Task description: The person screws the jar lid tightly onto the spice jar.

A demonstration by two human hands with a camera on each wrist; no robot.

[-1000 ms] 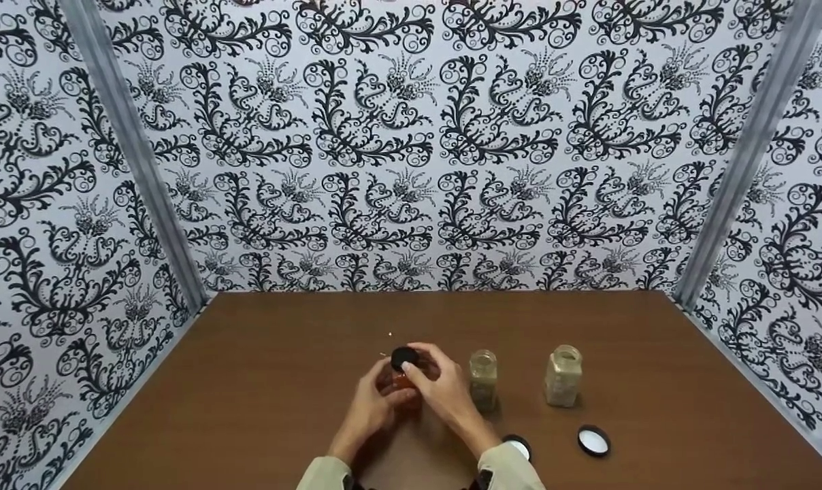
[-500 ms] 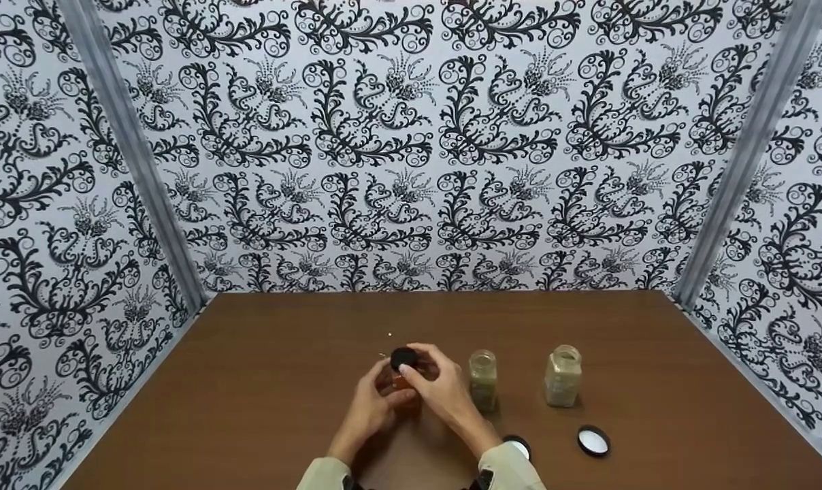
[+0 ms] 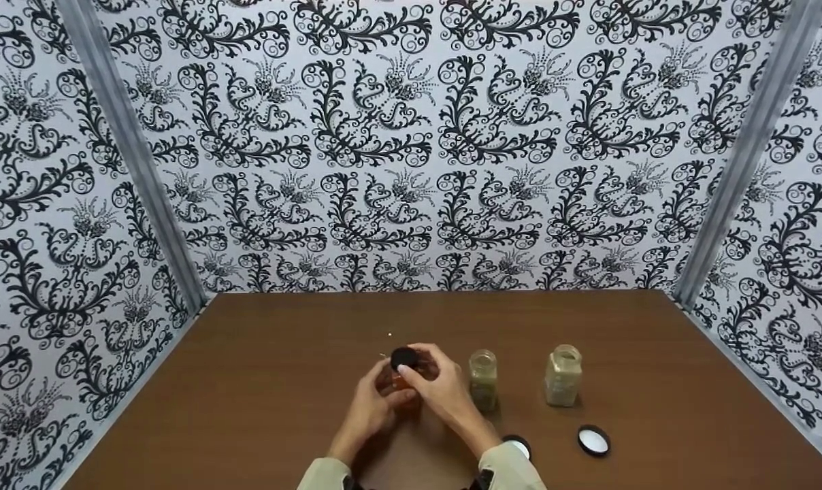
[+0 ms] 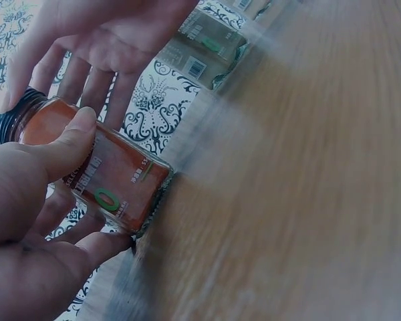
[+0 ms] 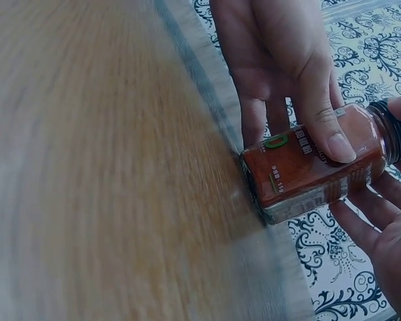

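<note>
A square glass jar of orange-red powder (image 4: 123, 177) stands on the table between both hands, its black screw lid (image 3: 403, 358) on top. My left hand (image 3: 372, 403) grips the jar's body, thumb pressed across its front label. Around the lid curls my right hand (image 3: 450, 389), with thumb and fingertips pinching its edge. The remaining fingers of the right hand stretch loosely behind the jar in the left wrist view. Just right of the right hand is a lidless glass jar of greenish powder (image 3: 483, 388).
Another open jar of pale powder (image 3: 563, 381) stands farther right. One black lid with a white inside (image 3: 593, 441) lies near it; a second lid (image 3: 518, 446) is partly covered by the right sleeve (image 3: 510, 468). Patterned walls (image 3: 411, 170) enclose the brown table (image 3: 282, 354).
The right thumb has shifted slightly left along the lid's edge since a second ago. The left hand, the held jar and the other jars stay in place.
</note>
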